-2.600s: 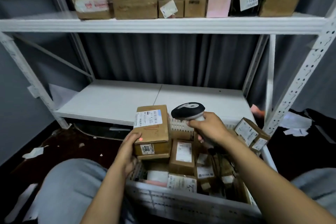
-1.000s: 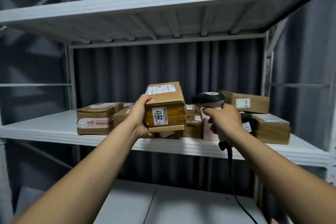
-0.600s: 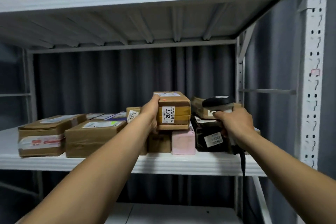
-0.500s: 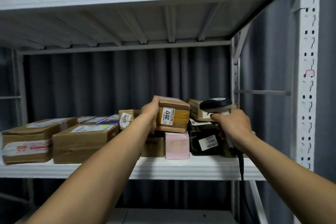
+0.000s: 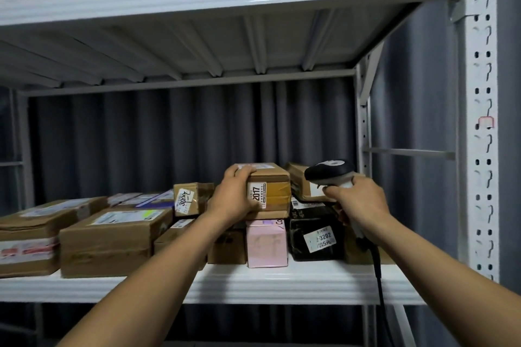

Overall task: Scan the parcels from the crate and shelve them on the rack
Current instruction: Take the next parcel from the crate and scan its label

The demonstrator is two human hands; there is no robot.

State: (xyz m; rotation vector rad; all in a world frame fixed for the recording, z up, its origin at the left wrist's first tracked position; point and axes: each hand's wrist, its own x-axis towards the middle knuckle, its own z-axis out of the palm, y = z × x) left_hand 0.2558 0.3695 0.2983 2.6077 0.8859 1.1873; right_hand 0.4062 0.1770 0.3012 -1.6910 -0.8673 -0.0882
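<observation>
Our left hand (image 5: 231, 197) wraps around the small brown cardboard parcel labelled 2017 (image 5: 272, 191). Our right hand (image 5: 358, 201) grips the black-and-white handheld scanner (image 5: 329, 170) and holds it aside, clear of the stack. The white metal rack shelf (image 5: 282, 282) looks crowded, so we judge the parcel goes on top of the pale pink carton (image 5: 266, 242). A grey pleated curtain (image 5: 169, 135) hangs behind.
</observation>
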